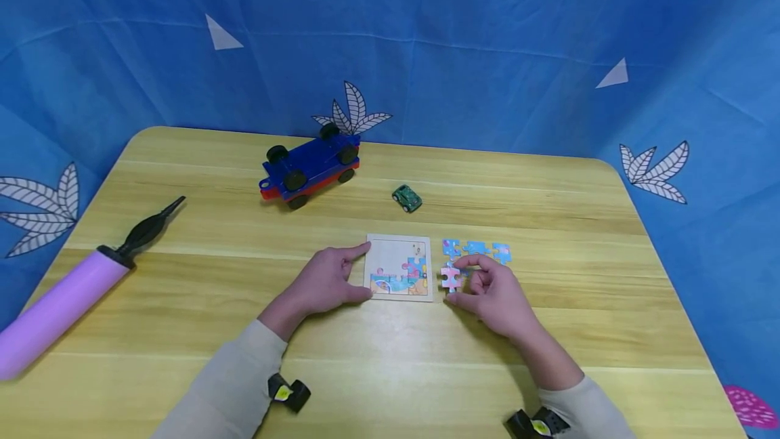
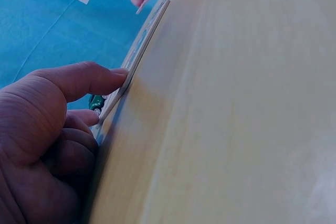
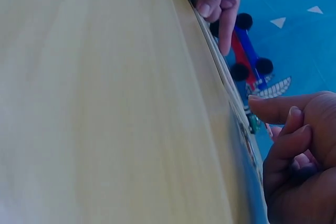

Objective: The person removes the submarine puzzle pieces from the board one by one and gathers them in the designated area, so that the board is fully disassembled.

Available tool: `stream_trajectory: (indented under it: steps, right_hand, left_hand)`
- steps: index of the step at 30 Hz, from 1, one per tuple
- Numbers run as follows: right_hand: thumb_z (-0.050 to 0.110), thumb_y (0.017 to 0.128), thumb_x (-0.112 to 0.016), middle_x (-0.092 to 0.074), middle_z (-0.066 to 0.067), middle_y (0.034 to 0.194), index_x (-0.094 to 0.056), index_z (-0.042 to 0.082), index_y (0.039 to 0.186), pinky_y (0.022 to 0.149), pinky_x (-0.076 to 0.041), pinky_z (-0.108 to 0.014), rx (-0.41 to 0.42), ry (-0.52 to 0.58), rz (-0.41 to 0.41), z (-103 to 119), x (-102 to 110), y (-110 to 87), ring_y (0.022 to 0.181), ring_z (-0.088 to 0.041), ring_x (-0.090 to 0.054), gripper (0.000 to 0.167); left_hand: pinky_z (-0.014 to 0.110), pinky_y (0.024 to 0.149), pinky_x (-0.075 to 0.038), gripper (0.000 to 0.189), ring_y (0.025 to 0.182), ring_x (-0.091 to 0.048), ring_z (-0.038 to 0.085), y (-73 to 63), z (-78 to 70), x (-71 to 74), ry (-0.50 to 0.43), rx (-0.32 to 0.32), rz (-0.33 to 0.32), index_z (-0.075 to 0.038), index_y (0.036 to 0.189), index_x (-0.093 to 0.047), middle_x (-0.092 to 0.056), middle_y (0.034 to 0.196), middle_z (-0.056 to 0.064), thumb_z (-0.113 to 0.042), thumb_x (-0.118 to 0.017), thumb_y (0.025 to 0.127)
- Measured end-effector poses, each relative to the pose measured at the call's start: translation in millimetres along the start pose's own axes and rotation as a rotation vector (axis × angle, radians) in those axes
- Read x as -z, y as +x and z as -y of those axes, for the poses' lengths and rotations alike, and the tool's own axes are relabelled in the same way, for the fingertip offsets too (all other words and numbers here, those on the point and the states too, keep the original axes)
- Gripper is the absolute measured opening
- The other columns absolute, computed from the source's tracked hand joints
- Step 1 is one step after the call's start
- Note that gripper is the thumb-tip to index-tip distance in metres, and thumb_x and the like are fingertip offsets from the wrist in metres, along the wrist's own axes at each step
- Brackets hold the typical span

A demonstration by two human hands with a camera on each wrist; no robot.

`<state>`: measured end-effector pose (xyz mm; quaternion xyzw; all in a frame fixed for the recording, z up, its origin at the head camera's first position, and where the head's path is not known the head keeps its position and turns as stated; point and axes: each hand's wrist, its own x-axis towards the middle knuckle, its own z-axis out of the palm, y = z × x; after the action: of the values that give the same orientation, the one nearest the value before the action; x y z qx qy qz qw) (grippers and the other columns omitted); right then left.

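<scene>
On the surface [image 1: 560, 222] lie a purple pump [image 1: 67, 314] with a black nozzle, a blue-and-red toy vehicle [image 1: 312, 162] showing 6 black wheels and a small green car [image 1: 406, 198]; behind hangs leaf-printed blue cloth [image 1: 463, 87].

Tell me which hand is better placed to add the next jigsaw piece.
Probably the right hand: it pinches a pink jigsaw piece beside the puzzle tray, whose opposite edge the left hand touches.

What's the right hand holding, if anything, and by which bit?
The right hand pinches a pink puzzle piece by its near and far edges.
</scene>
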<state>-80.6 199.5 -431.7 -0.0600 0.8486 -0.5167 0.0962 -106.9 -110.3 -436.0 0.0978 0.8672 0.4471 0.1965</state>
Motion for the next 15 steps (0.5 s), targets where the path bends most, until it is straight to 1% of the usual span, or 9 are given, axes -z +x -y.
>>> stream_trajectory:
  steps: [6, 11, 15]
  right_hand:
    - [0.000, 0.076, -0.085, -0.036, -0.001, 0.060, -0.062, 0.002, 0.116, 0.056, -0.041, -0.028, -0.026, 0.008, -0.012, -4, 12, -0.2, 0.047, -0.011, -0.036, 0.046]
    - [0.000, 0.077, -0.084, -0.036, -0.001, 0.060, -0.061, 0.001, 0.119, 0.055, -0.041, -0.028, -0.066, 0.007, -0.018, -8, 21, 0.5, 0.046, -0.011, -0.035, 0.047]
    - [0.001, 0.077, -0.085, -0.038, -0.001, 0.061, -0.061, 0.000, 0.119, 0.056, -0.040, -0.028, -0.073, -0.008, -0.021, -12, 27, 0.7, 0.048, -0.011, -0.034, 0.048]
  left_hand:
    - [0.031, 0.053, -0.023, 0.086, 0.048, -0.023, 0.015, 0.2, -1.5, 0.2, 0.007, 0.003, 0.001, -0.014, 0.150, -0.046, -0.028, 0.056, -0.003, -0.027, -0.089, 0.077]
    - [0.031, 0.053, -0.024, 0.086, 0.048, -0.024, 0.015, -0.1, -3.4, 0.7, 0.005, 0.013, 0.004, -0.014, 0.151, -0.046, -0.028, 0.056, -0.003, -0.027, -0.088, 0.077]
    - [0.031, 0.053, -0.024, 0.086, 0.049, -0.024, 0.015, -0.8, -3.5, 0.7, 0.013, 0.019, 0.005, -0.015, 0.151, -0.045, -0.028, 0.056, -0.003, -0.028, -0.088, 0.078]
